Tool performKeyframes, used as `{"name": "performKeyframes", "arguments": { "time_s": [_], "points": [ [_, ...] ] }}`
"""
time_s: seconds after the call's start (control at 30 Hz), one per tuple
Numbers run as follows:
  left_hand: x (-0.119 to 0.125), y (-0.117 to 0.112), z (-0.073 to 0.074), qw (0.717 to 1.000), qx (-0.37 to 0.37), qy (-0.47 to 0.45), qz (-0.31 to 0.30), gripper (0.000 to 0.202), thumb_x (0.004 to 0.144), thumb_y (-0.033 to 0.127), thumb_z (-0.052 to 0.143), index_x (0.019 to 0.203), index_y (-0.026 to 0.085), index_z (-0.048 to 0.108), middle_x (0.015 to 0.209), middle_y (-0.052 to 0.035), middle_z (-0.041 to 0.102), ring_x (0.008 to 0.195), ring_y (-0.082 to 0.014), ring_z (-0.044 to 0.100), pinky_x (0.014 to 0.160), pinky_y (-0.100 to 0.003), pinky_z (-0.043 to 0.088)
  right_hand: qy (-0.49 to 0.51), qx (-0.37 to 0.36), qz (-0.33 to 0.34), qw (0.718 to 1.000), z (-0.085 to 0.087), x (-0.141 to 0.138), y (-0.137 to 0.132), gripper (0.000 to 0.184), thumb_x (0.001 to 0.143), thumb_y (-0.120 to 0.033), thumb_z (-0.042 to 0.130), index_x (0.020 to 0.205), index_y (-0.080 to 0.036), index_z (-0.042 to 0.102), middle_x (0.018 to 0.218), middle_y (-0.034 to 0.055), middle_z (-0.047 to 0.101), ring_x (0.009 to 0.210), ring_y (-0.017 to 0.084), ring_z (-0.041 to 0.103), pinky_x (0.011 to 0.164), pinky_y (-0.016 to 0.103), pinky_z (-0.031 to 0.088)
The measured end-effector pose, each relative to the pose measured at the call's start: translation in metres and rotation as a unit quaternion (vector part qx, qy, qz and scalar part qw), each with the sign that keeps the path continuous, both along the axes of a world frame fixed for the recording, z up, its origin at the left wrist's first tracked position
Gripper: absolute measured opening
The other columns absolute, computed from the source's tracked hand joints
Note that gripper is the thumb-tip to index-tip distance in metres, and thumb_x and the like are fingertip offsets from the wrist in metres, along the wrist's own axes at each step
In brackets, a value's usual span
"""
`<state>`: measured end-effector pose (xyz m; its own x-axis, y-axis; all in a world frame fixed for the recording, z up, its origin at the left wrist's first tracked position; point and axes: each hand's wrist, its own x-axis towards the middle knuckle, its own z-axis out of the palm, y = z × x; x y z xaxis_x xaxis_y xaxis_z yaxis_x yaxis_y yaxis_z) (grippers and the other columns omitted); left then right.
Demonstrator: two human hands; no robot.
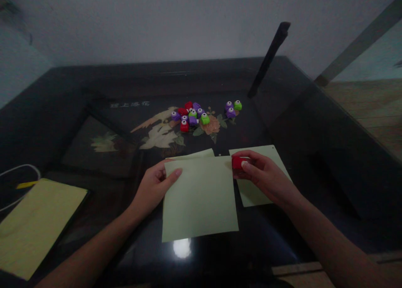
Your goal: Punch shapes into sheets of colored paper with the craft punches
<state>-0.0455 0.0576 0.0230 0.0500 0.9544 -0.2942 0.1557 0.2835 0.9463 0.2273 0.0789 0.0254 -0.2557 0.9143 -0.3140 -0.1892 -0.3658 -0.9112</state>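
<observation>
My left hand (158, 179) grips a pale green sheet of paper (201, 200) by its upper left edge, thumb on top. Another sheet (201, 154) shows partly behind it. In my right hand (265, 175) a small red craft punch (238, 162) is pinched between thumb and fingers, at the sheet's upper right corner. Whether the paper sits inside its slot is hard to see. Under my right hand lies a second pale green sheet (254, 195) with a small dark spot near its top right corner.
Farther back is a cluster of red, purple and green punches (192, 115) with white tops. To its right lie three more punches (230, 112). A yellow pad (40, 225) and a white cable (23, 166) are at the left. A dark stick (270, 57) rises at the back of the glossy black table (103, 82).
</observation>
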Motion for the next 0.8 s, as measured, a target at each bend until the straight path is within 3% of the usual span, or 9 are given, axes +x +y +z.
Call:
{"name": "performKeyframes", "arguments": {
  "time_s": [0.5,0.8],
  "points": [
    [0.0028,-0.0010,0.0013,1.000,-0.005,0.004,-0.014,0.039,0.067,0.051,0.073,0.086,0.018,0.066,0.071,-0.0027,0.069,0.057,-0.0171,0.062,0.048,-0.025,0.049,-0.073,0.052,0.050,0.995,0.0047,-0.0027,-0.0025,0.027,0.071,-0.028,0.076,0.093,-0.022,0.061,0.074,-0.0018,0.067,0.060,0.012,0.063,0.062,0.028,0.053],
    [0.0034,-0.0017,0.0003,1.000,-0.010,0.004,-0.016,0.038,0.069,0.050,0.073,0.087,0.018,0.064,0.074,-0.0036,0.071,0.058,-0.0177,0.064,0.050,-0.025,0.050,-0.083,0.049,0.051,0.994,0.0053,-0.0055,-0.0042,0.033,0.069,-0.026,0.076,0.101,-0.023,0.068,0.093,0.0029,0.071,0.080,0.017,0.066,0.071,0.032,0.056]
  ]
}}
